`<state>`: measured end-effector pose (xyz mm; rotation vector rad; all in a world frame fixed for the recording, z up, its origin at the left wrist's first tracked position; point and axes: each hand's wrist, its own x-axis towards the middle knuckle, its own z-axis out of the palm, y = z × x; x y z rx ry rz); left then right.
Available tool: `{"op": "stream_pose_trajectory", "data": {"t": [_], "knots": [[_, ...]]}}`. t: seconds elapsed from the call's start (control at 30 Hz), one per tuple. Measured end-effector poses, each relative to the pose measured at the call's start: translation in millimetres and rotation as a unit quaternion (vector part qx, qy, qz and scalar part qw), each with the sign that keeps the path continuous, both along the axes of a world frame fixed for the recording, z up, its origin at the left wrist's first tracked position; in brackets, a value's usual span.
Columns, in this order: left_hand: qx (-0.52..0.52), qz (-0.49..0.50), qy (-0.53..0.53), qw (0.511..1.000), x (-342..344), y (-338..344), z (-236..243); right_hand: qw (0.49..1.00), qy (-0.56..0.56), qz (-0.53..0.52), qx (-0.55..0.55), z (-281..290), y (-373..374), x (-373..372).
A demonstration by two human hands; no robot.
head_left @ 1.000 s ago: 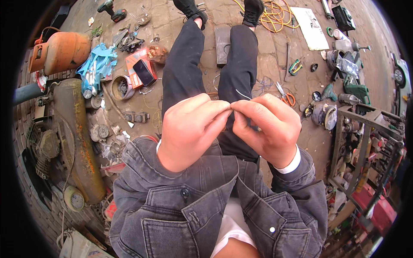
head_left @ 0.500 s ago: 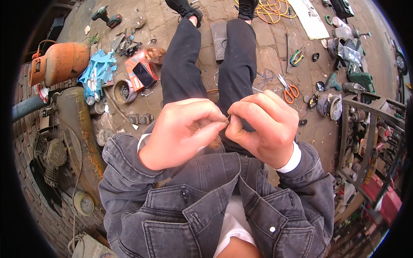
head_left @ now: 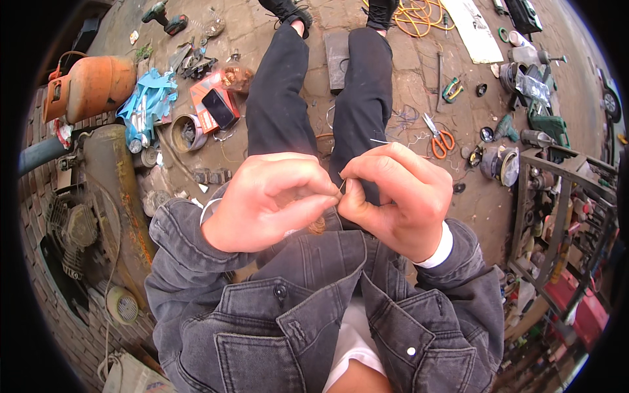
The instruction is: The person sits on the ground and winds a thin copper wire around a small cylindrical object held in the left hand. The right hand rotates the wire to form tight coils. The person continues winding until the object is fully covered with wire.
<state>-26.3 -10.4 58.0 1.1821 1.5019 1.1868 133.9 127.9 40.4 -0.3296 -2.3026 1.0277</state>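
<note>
My left hand (head_left: 265,200) and my right hand (head_left: 403,196) meet above my thighs, each with thumb and forefinger pinched on a thin wire (head_left: 342,185) between them. A reddish-brown, copper-like bundle (head_left: 316,224) shows partly under the left hand; whether the fingers grip it is unclear. A thin pale strand (head_left: 378,141) pokes out above the right hand. Orange-handled scissors (head_left: 442,141) lie on the paving to the right of my leg.
Left are an orange gas cylinder (head_left: 98,85), blue bag (head_left: 147,105), phone on a box (head_left: 218,107) and rusty tank (head_left: 124,203). Right are pliers (head_left: 452,90), a drill (head_left: 506,126) and a metal frame (head_left: 524,203). A yellow cable (head_left: 416,16) lies beyond my feet.
Both hands have moved down and my left hand further left. The left fingers now arch more loosely above the thumb, and the reddish-brown bundle has come into sight beneath them.
</note>
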Motion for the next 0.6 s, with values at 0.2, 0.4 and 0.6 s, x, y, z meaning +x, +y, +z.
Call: {"op": "stream_pose_trajectory", "data": {"t": [0.2,0.4,0.6], "knots": [[0.090,-0.269,-0.088,0.955,-9.8,-18.3,17.4,0.949,-0.137,-0.275,-0.072,-10.7,61.0,9.0],[-0.067,0.056,-0.097,0.991,4.4,-29.5,13.0,0.962,-0.084,-0.246,-0.077,-8.2,68.4,54.6],[-0.043,0.118,-0.043,0.991,18.2,-19.5,10.9,0.984,-0.007,-0.041,-0.171,36.1,32.9,41.6]]}}
